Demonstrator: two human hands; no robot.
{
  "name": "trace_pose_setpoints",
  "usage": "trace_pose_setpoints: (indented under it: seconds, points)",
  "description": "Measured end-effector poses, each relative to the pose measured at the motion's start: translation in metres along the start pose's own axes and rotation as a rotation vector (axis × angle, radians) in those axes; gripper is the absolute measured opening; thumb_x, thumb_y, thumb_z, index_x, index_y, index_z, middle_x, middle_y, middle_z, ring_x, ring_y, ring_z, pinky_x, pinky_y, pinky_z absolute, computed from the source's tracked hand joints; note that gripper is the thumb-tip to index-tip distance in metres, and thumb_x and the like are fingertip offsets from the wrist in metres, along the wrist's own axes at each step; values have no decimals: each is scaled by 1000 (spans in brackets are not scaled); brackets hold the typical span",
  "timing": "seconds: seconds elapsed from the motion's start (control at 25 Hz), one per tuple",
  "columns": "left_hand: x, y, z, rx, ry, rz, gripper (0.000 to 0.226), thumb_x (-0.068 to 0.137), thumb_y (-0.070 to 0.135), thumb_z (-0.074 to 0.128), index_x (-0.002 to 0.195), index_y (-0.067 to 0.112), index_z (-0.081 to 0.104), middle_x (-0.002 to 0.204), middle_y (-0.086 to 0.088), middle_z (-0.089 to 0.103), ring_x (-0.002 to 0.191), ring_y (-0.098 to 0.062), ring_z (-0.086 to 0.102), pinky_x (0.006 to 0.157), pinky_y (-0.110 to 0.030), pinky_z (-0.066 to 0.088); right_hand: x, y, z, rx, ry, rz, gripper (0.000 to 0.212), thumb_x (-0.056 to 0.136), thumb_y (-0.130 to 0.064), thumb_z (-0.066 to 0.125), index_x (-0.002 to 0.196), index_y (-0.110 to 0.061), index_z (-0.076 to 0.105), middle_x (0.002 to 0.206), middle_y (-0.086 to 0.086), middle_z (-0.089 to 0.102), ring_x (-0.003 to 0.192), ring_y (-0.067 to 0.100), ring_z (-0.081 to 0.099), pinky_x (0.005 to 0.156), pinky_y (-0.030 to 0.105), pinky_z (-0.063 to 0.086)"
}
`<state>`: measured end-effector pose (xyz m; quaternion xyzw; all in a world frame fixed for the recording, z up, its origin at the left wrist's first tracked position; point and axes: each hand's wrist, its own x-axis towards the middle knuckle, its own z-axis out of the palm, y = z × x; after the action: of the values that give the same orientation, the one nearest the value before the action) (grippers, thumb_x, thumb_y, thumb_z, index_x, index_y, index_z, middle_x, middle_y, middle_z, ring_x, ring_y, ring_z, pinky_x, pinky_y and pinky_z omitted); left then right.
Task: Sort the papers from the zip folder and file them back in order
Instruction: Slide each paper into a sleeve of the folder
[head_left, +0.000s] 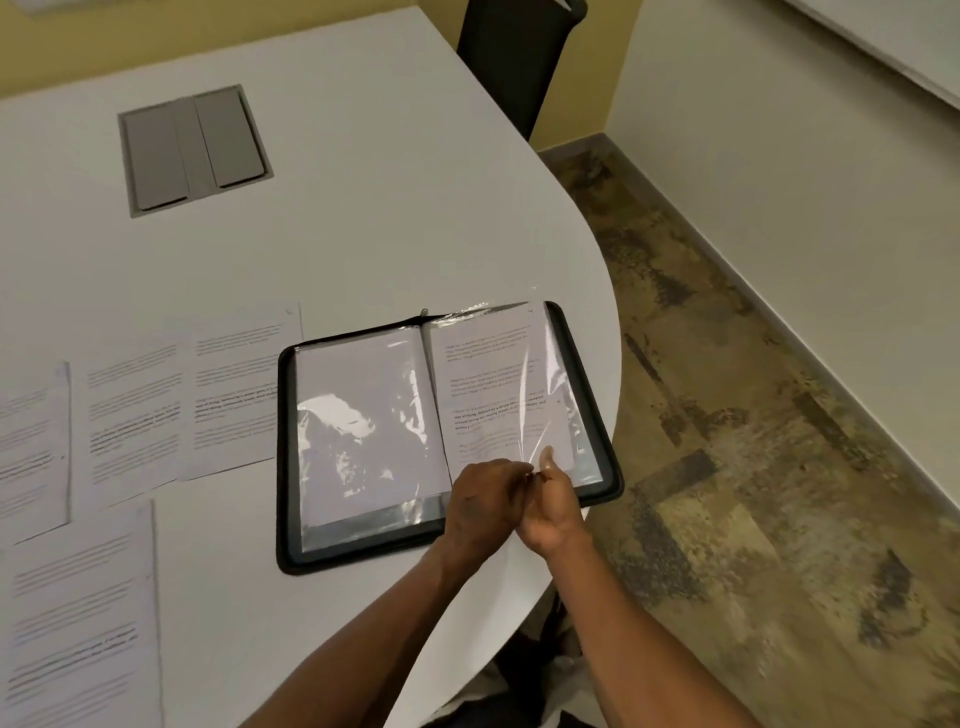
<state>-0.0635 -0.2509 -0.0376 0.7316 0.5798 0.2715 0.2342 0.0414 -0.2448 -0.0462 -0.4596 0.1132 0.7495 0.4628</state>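
A black zip folder (291, 457) lies open near the table's right edge, with clear plastic sleeves on both sides. A printed paper (493, 384) sits on the folder's right side under a lifted, glinting clear sleeve (527, 395). My left hand (485, 499) and my right hand (550, 504) meet at the bottom edge of that sleeve, fingers curled and pinching the plastic. The left sleeve (358, 431) holds a blank-looking sheet. Several printed papers (234, 389) lie spread on the table to the left of the folder.
On the white table (363, 208), a grey cable hatch (195, 150) is set in at the back. A dark chair (514, 57) stands beyond the table's far edge. Patterned floor (753, 467) runs along the right, below the curved table edge.
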Motion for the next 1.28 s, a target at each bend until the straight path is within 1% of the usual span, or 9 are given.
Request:
trace_pose_setpoints:
  seconds: [0.16, 0.28, 0.48, 0.64, 0.76, 0.92, 1.04, 1.16, 1.28]
  points:
    - [3, -4, -1, -27, -13, -16, 24, 92, 34, 58, 102, 21, 76, 87, 3, 76, 77, -13, 69, 72, -16, 43, 4, -13, 8, -42, -78, 44, 53, 104, -50, 39, 140, -13, 51, 140, 20, 59, 133, 40, 52, 112, 54, 41]
    - [4, -4, -3, -27, -38, -16, 20, 92, 33, 61, 102, 23, 76, 88, 5, 76, 78, -11, 69, 72, -17, 47, 4, -16, 2, 16, -118, 74, 58, 104, -52, 37, 145, -13, 47, 142, 21, 56, 133, 39, 52, 107, 53, 46]
    - [0, -2, -5, -53, 12, -21, 20, 93, 32, 59, 97, 23, 76, 85, 4, 75, 74, -10, 67, 72, -21, 53, 6, -3, 5, 98, -173, 28, 63, 100, -60, 36, 146, -18, 46, 147, 20, 52, 136, 40, 49, 112, 55, 40]
    - [-1, -3, -8, -26, -10, -43, 19, 93, 30, 59, 100, 24, 76, 87, 4, 74, 75, -13, 67, 72, -28, 57, 9, -9, 11, -23, -127, -42, 67, 98, -61, 42, 145, -13, 47, 146, 22, 52, 138, 42, 46, 120, 57, 27]
    - [-2, -1, -6, -48, -22, -58, 20, 93, 31, 58, 102, 25, 76, 89, 6, 74, 78, -10, 67, 74, -29, 56, 1, -15, 7, -91, -113, -8, 60, 102, -54, 42, 144, -11, 48, 144, 20, 54, 136, 38, 49, 120, 53, 29]
    - [-5, -5, -5, -82, 41, -130, 19, 91, 26, 61, 103, 24, 75, 93, 9, 74, 81, -6, 66, 75, -27, 54, -24, -1, -26, -517, 140, -125, 33, 102, -24, 54, 128, -6, 63, 116, 17, 73, 108, 30, 71, 97, 44, 54]
    - [-11, -9, -7, -164, 122, -203, 17, 88, 23, 67, 103, 21, 75, 97, 8, 75, 83, -6, 67, 78, -20, 54, -27, -4, -50, -651, 423, -343, 36, 102, -33, 54, 124, -5, 61, 118, 20, 67, 100, 30, 69, 78, 40, 56]
    - [-19, -11, -15, -252, 176, -231, 16, 86, 19, 68, 100, 20, 76, 95, 9, 75, 82, -3, 66, 77, -17, 53, -37, -17, -20, -792, 242, -469, 53, 96, -62, 49, 137, -28, 51, 129, -2, 60, 118, 20, 57, 98, 42, 47]
    - [-27, -11, -20, -280, 181, -227, 15, 88, 20, 69, 102, 21, 75, 97, 11, 74, 85, 0, 65, 80, -11, 51, -41, -16, 24, -984, 88, -566, 43, 91, -51, 66, 125, -25, 62, 114, -11, 70, 107, 11, 66, 93, 32, 53]
